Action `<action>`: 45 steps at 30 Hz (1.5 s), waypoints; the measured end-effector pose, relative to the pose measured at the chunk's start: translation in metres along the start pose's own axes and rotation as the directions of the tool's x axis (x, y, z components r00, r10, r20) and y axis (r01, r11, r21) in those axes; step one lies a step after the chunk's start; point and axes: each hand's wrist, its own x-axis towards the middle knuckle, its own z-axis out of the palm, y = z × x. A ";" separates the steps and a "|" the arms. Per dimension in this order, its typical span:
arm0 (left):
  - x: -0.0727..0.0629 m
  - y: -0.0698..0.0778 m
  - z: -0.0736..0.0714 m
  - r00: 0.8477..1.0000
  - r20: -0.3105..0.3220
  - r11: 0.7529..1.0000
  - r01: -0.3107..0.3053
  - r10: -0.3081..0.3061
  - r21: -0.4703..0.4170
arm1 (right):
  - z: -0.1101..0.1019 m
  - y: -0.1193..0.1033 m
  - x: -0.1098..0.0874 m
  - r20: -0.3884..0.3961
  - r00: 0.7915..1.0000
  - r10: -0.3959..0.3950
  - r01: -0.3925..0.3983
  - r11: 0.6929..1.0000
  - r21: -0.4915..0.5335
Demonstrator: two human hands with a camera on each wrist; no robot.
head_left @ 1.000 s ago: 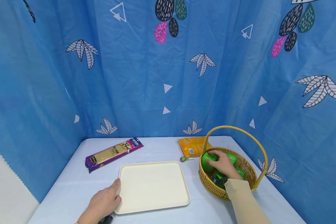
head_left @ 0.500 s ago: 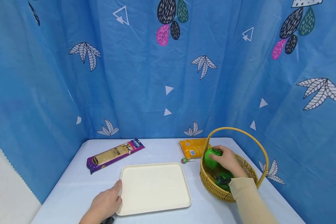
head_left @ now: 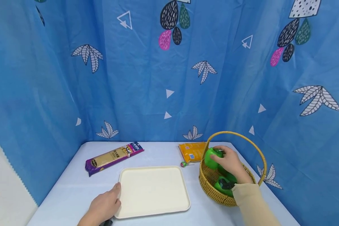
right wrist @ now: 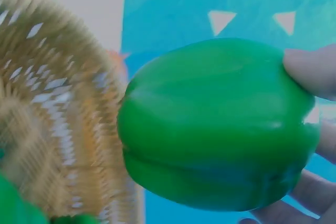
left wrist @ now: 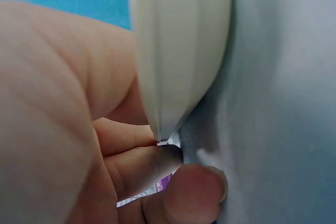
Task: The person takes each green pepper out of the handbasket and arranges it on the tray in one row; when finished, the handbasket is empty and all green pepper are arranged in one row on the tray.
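Observation:
A green bell pepper (head_left: 210,159) is held in my right hand (head_left: 229,161), at the far left part of the wicker basket (head_left: 214,195). The right wrist view shows the pepper (right wrist: 215,124) up close, thumb and fingers around one end, with the basket wall (right wrist: 68,129) beside it. Other green produce (head_left: 222,187) lies inside the basket, partly hidden by my wrist. On the left, my left hand (head_left: 105,203) grips the near left edge of the cream tray (head_left: 152,192). In the left wrist view its thumb reaches over the tray's rim (left wrist: 178,40), with fingers outside.
A purple and gold noodle packet (head_left: 114,157) lies behind the tray at left. Behind the basket's left side are an orange packet (head_left: 192,151) and a small lollipop (head_left: 184,164). The basket's tall handle (head_left: 243,135) arches above my right hand. A blue patterned curtain (head_left: 141,78) encloses the table.
My right hand has raised the bell pepper from among the other green produce to above the basket's rim. The left hand stays at the tray edge. The head view has shifted slightly.

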 end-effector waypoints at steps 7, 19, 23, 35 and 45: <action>-0.002 -0.002 0.001 1.000 -0.007 1.000 -0.006 0.006 0.006 | 0.019 -0.048 -0.006 0.042 0.997 -0.070 0.066 0.993 0.093; 0.000 0.001 0.004 1.000 -0.006 1.000 0.009 -0.009 -0.003 | 0.138 -0.124 -0.004 0.242 0.916 -0.320 0.267 0.937 0.227; 0.000 0.001 0.005 1.000 -0.025 1.000 0.010 -0.010 0.005 | 0.174 -0.154 0.000 0.293 0.892 -0.344 0.278 0.929 0.244; 0.000 0.005 0.007 0.996 -0.085 0.999 -0.036 0.035 -0.006 | 0.240 -0.205 0.018 0.324 0.865 -0.384 0.352 0.923 0.154; 0.000 0.000 0.005 0.997 -0.072 1.000 -0.010 0.009 -0.011 | 0.266 -0.207 0.021 0.346 0.856 -0.385 0.364 0.923 0.129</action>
